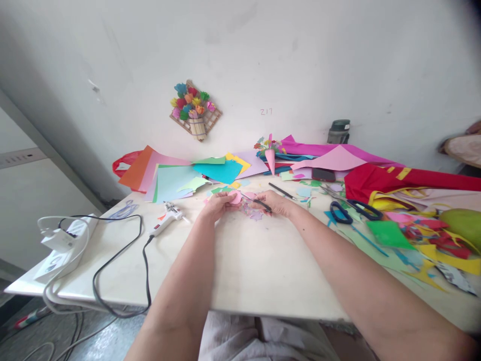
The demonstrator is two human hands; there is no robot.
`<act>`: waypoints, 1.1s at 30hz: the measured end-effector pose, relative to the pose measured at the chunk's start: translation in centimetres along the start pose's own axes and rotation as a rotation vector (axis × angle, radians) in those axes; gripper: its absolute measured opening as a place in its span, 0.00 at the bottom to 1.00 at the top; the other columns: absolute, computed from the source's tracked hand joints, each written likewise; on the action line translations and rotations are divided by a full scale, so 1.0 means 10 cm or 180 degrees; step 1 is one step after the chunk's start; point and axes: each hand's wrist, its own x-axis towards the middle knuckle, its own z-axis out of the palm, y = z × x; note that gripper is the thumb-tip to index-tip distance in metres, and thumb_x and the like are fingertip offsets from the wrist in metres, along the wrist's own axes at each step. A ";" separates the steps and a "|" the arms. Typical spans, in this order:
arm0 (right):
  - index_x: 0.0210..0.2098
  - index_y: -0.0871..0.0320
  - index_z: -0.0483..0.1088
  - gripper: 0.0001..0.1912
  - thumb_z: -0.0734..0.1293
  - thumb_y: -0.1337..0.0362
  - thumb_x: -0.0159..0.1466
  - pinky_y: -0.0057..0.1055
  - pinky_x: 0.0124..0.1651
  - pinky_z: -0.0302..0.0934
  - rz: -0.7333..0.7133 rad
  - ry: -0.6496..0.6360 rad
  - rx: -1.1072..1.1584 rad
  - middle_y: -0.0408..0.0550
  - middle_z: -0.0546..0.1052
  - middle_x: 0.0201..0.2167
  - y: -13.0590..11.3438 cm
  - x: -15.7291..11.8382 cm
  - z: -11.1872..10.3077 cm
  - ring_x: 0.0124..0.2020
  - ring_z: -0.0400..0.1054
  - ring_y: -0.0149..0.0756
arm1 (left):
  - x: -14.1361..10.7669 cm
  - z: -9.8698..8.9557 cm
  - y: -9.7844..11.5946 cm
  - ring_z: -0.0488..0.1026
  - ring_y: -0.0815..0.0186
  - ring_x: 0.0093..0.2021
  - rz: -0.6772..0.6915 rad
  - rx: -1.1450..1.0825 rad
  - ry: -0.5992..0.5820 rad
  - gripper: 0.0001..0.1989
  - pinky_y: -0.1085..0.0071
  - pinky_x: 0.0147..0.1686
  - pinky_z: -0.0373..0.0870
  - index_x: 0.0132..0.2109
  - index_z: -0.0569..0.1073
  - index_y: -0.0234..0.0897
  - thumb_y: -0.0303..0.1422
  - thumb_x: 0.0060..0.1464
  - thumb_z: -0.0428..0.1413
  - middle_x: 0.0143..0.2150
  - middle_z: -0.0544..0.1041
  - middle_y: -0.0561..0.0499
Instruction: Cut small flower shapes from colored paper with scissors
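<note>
In my left hand (220, 206) a small piece of pink paper (235, 197) is pinched between thumb and fingers. My right hand (276, 202) is closed around the dark handles of a small pair of scissors (262, 204). The blades point left toward the pink paper; whether they touch it I cannot tell. Below and between the hands lies a pale purple paper cutout (256, 215) among small scraps on the white table (263, 271).
A hot glue gun (165, 222) lies left, its black cable running to a power strip (63, 250). Coloured paper sheets (175, 180) are along the wall. At right are large scissors (355, 208), a green paper square (390, 234) and scraps. A pink paper cone (270, 160) holds paper flowers.
</note>
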 end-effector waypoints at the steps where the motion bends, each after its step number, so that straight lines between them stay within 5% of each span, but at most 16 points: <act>1: 0.24 0.61 0.66 0.25 0.72 0.44 0.50 0.24 0.16 0.46 0.0002 0.0001 0.0005 0.36 0.62 0.12 0.00 0.00 0.00 0.12 0.53 0.22 | 0.00 0.00 0.00 0.78 0.62 0.31 0.0017 -0.0002 0.0015 0.10 0.67 0.36 0.76 0.32 0.75 0.29 0.32 0.48 0.66 0.30 0.79 0.44; 33: 0.25 0.62 0.69 0.25 0.74 0.45 0.46 0.23 0.15 0.46 -0.0004 0.0077 0.0243 0.34 0.61 0.11 0.05 0.06 0.05 0.11 0.53 0.22 | -0.01 0.04 0.02 0.78 0.63 0.30 -0.0034 -0.0031 0.0040 0.06 0.69 0.36 0.77 0.32 0.76 0.29 0.30 0.51 0.63 0.30 0.79 0.44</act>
